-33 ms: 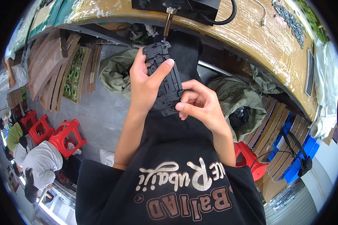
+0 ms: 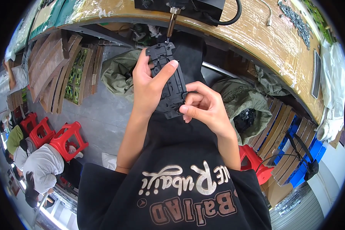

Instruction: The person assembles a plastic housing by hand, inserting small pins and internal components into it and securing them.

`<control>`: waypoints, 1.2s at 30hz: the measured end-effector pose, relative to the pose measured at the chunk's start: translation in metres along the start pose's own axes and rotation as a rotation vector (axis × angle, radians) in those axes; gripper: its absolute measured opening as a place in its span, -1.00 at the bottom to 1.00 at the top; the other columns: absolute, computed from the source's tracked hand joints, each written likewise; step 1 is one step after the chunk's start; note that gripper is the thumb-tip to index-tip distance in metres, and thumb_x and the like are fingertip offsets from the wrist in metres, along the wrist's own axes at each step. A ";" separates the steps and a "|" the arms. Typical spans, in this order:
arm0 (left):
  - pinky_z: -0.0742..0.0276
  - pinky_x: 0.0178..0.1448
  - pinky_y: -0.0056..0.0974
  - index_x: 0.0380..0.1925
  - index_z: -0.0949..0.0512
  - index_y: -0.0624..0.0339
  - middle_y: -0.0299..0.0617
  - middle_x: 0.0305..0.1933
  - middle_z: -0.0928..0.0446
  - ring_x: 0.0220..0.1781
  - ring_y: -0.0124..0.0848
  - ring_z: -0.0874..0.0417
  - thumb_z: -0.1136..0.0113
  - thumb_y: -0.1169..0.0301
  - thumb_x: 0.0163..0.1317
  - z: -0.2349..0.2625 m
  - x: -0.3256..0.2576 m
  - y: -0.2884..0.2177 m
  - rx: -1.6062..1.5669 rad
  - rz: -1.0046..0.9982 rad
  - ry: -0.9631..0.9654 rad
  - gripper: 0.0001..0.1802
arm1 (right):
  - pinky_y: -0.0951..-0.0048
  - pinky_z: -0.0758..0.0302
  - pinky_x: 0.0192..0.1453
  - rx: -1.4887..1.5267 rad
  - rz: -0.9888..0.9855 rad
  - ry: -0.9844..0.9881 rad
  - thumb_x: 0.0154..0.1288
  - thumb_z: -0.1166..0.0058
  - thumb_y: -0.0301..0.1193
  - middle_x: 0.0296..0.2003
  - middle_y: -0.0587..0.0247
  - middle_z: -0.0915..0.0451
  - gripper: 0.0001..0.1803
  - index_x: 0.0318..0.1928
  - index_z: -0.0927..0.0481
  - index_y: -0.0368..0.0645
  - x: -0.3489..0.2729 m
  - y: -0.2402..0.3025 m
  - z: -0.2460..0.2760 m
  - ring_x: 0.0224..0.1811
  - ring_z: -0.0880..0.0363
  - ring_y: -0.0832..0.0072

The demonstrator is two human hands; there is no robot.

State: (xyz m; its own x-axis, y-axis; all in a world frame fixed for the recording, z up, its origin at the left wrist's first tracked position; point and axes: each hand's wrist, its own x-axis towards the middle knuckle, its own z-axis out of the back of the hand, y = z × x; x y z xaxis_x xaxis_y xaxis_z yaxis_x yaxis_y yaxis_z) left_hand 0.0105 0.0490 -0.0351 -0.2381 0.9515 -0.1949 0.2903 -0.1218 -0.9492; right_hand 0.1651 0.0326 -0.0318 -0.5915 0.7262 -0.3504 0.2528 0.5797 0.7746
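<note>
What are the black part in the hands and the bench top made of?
Black part: looks like moulded plastic, matt, with ribs and cut-outs. Bench top: probably wood or board, pale yellow, scuffed with white streaks; hard to tell for sure.

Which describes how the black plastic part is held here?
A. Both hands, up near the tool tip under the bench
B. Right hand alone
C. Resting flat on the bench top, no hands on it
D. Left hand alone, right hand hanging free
A: the left hand and the right hand both grip the black plastic part, its top end near the tool tip.
</note>
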 end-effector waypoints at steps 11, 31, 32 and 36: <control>-0.38 -0.32 -0.53 -0.26 -0.37 0.27 -0.30 -0.35 -0.44 -0.39 -0.64 -0.43 -0.16 0.52 0.02 -0.001 -0.002 0.000 -0.004 -0.030 0.007 -0.74 | 0.65 -0.37 -0.49 -0.010 0.022 -0.010 0.09 -0.10 -0.57 -0.60 0.33 -0.44 -0.69 -0.16 -0.32 -0.23 -0.002 -0.002 0.000 -0.56 -0.40 0.68; -0.36 -0.33 -0.53 0.00 -0.19 0.21 -0.30 -0.35 -0.38 -0.40 -0.66 -0.40 -0.10 0.57 0.05 -0.004 -0.023 0.038 0.022 0.072 0.106 -0.51 | 0.65 -0.33 -0.51 0.068 -0.073 -0.053 0.09 -0.06 -0.56 -0.63 0.38 -0.37 -0.75 -0.22 -0.32 -0.21 -0.025 -0.030 0.028 -0.58 -0.39 0.67; -0.36 -0.36 -0.53 -0.01 -0.18 0.20 -0.30 -0.36 -0.37 -0.42 -0.66 -0.40 -0.10 0.56 0.06 -0.005 -0.023 0.044 0.017 0.112 0.107 -0.52 | 0.66 -0.33 -0.51 0.113 -0.113 -0.061 0.09 -0.06 -0.55 -0.64 0.39 -0.37 -0.77 -0.24 -0.33 -0.20 -0.026 -0.032 0.033 -0.60 -0.40 0.66; -0.23 -0.73 -0.53 0.03 -0.11 0.24 -0.23 -0.59 -0.42 -0.74 -0.60 -0.37 -0.10 0.32 0.14 -0.013 -0.017 0.063 0.228 0.373 0.160 -0.46 | 0.61 -0.20 -0.59 0.616 -0.164 -0.161 0.13 0.06 -0.46 -0.71 0.36 -0.32 -0.86 -0.26 -0.36 -0.16 -0.030 -0.057 0.052 -0.72 -0.27 0.60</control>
State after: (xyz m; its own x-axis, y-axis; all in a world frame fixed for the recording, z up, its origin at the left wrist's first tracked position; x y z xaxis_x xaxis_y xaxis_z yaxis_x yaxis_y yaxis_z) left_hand 0.0445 0.0283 -0.0882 -0.0050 0.8603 -0.5098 0.1132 -0.5060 -0.8550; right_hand 0.2083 -0.0026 -0.0931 -0.5499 0.6292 -0.5493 0.5899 0.7582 0.2779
